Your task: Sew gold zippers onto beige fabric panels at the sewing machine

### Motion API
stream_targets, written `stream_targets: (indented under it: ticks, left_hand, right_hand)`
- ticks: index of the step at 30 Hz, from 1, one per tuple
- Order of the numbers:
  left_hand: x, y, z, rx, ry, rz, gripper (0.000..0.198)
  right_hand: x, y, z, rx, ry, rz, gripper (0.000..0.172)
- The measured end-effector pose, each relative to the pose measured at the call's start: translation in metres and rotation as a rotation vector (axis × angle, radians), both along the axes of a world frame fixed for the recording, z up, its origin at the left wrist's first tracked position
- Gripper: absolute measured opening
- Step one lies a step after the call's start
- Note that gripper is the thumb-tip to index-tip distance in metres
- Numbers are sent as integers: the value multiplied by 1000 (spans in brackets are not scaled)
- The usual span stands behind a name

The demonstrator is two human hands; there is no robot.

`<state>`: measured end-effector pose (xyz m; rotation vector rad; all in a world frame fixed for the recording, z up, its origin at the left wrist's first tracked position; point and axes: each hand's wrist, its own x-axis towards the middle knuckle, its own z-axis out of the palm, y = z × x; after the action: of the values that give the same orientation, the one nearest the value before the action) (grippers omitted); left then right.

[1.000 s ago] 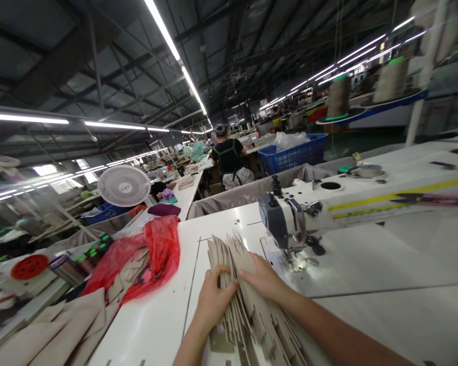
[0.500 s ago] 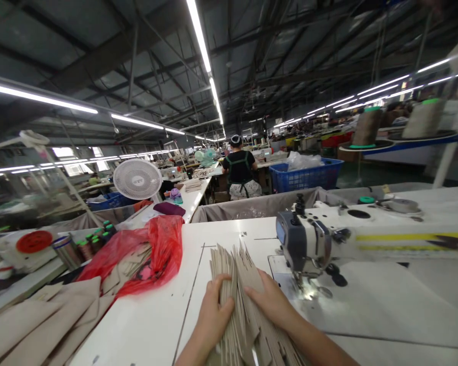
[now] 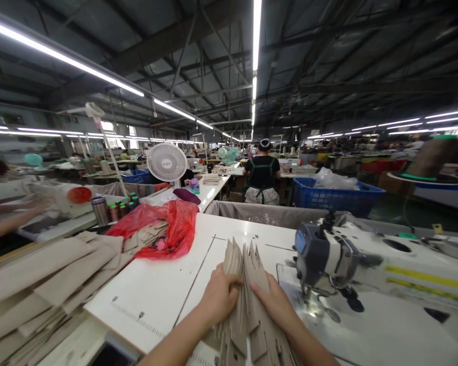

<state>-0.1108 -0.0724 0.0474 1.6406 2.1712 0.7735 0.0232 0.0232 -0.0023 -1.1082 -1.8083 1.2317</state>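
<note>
A thick stack of beige cut fabric pieces (image 3: 245,264) stands on edge on the white sewing table (image 3: 164,284). My left hand (image 3: 218,301) curls round the stack's left side, fingers hooked over the pieces. My right hand (image 3: 275,304) lies against the stack's right side, fingers pressed on the pieces. Just right of my hands sits the head of a white and grey sewing machine (image 3: 324,256), with its needle area lit.
A red plastic bag (image 3: 168,226) with more beige pieces lies at the table's left. Large beige panels (image 3: 41,274) are piled at the far left. Thread cones (image 3: 118,208), a white fan (image 3: 167,162), a blue crate (image 3: 336,195). Another person's arms (image 3: 11,216) work at left; a standing person (image 3: 262,175) faces away.
The camera view swung left and tilted, bringing the left workstation and a person into view. Both hands kept their hold on the stack, which looks a little more upright.
</note>
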Motion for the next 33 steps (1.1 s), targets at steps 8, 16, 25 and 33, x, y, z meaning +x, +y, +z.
stream_targets:
  ticks: [8, 16, 25, 33]
  left_hand:
    - [7, 2, 6, 50, -49, 77, 32]
    - [9, 1, 5, 23, -47, 92, 46]
    - [9, 1, 14, 21, -45, 56, 25]
    - [2, 3, 2, 32, -38, 40, 40]
  right_hand:
    - [3, 4, -4, -13, 16, 89, 67]
    - [4, 6, -2, -25, 3, 129, 58]
    - [1, 5, -5, 26, -41, 60, 65]
    - [-1, 3, -5, 79, -71, 26, 58]
